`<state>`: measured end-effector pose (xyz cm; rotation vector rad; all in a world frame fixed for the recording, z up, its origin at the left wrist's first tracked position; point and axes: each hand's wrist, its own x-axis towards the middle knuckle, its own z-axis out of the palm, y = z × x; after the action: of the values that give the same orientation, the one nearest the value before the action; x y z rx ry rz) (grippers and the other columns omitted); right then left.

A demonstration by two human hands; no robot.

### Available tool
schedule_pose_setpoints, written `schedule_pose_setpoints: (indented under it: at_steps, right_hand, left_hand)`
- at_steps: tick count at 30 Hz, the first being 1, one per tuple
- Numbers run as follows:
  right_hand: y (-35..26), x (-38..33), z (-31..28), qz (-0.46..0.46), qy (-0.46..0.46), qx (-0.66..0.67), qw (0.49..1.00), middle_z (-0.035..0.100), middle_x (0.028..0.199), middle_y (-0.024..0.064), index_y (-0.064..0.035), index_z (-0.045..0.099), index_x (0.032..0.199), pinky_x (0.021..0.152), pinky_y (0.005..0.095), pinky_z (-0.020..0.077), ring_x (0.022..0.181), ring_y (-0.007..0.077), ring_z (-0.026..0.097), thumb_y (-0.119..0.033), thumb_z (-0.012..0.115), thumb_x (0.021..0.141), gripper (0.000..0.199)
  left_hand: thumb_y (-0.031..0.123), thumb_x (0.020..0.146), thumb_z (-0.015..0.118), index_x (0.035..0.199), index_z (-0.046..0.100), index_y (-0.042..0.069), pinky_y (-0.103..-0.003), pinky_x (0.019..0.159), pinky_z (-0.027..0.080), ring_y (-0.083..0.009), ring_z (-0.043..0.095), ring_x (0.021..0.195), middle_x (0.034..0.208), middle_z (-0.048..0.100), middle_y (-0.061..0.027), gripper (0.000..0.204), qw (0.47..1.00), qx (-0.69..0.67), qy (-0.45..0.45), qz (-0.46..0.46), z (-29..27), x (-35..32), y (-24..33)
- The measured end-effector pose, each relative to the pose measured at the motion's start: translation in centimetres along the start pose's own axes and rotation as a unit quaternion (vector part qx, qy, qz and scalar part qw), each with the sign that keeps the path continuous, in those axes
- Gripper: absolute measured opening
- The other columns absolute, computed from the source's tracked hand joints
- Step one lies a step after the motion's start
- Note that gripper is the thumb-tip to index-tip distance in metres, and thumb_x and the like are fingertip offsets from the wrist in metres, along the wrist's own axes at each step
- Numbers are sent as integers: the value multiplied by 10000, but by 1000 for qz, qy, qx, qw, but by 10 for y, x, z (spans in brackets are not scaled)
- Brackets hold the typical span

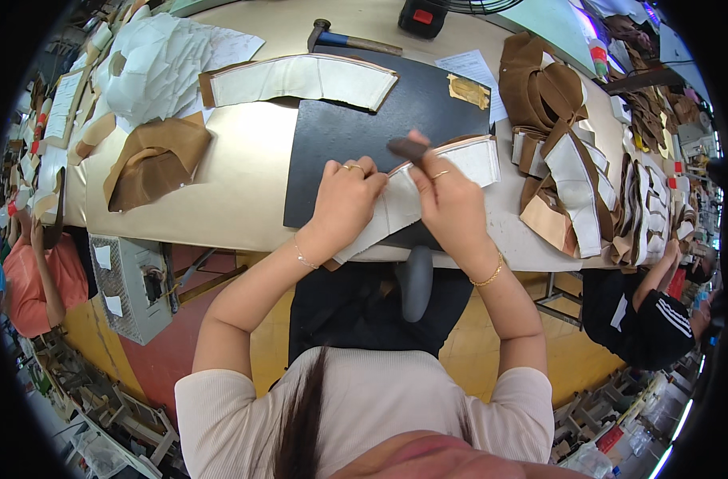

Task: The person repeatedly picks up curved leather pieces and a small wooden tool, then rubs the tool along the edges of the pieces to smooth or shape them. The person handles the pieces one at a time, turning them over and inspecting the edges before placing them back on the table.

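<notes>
My left hand (344, 195) presses down on a long curved white-lined leather piece (468, 164) that lies across the near edge of a black mat (340, 128). My right hand (448, 195) is closed around a small dark tool (408, 149), with its tip against the brown edge of the same piece. Part of the strip is hidden under both hands and hangs over the table's edge toward me.
Another curved white piece (300, 80) and a hammer (344, 38) lie beyond the mat. Brown and white leather pieces are stacked at right (571, 152) and left (152, 160). A paper sheet (472, 68) lies nearby. Other people sit at left (37, 279) and right (643, 311).
</notes>
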<state>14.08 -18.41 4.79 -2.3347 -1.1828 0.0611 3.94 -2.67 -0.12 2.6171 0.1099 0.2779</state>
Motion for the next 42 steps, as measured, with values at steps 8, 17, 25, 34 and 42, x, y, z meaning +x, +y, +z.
schedule_pose_setpoints:
  at_steps: [8, 17, 25, 34, 42]
  right_hand:
    - [-2, 7, -5, 1, -50, -34, 998, 700, 842, 135, -91, 609, 1357, 582, 419, 561, 640, 333, 684, -244, 603, 980, 408]
    - [-6, 5, -11, -11, -23, -15, 1000, 701, 850, 127, -120, 589, 1371, 590, 426, 563, 666, 330, 689, -244, 612, 973, 418]
    - [0, 7, -14, -16, -67, -62, 996, 700, 854, 124, -121, 610, 1347, 583, 407, 560, 675, 316, 694, -246, 623, 966, 401]
    - [29, 5, 0, 70, -43, -113, 990, 712, 840, 145, -113, 623, 1337, 627, 442, 573, 681, 355, 700, -250, 603, 979, 384]
    - [18, 10, -8, 40, 81, -12, 996, 696, 841, 137, -119, 607, 1373, 604, 427, 564, 660, 342, 687, -251, 607, 977, 418]
  left_hand:
    - [135, 901, 688, 947, 723, 84, -362, 769, 378, -230, 606, 848, 908, 622, -42, 78, 996, -81, -4, -25, -6, -6, -9]
    - [111, 877, 694, 920, 712, 81, -363, 764, 371, -218, 595, 842, 904, 607, -37, 56, 999, -18, -2, 28, -3, -9, -10]
    - [103, 889, 686, 890, 693, 66, -371, 778, 374, -251, 592, 863, 903, 606, -64, 37, 998, -69, -4, 1, 3, -7, -12]
    - [104, 879, 681, 975, 731, 76, -414, 798, 405, -293, 621, 910, 952, 644, -90, 112, 992, -102, 34, -59, 25, 38, 1]
    - [115, 879, 659, 957, 743, 54, -376, 798, 409, -223, 631, 891, 916, 650, -68, 130, 998, 18, 49, 37, 21, 27, 9]
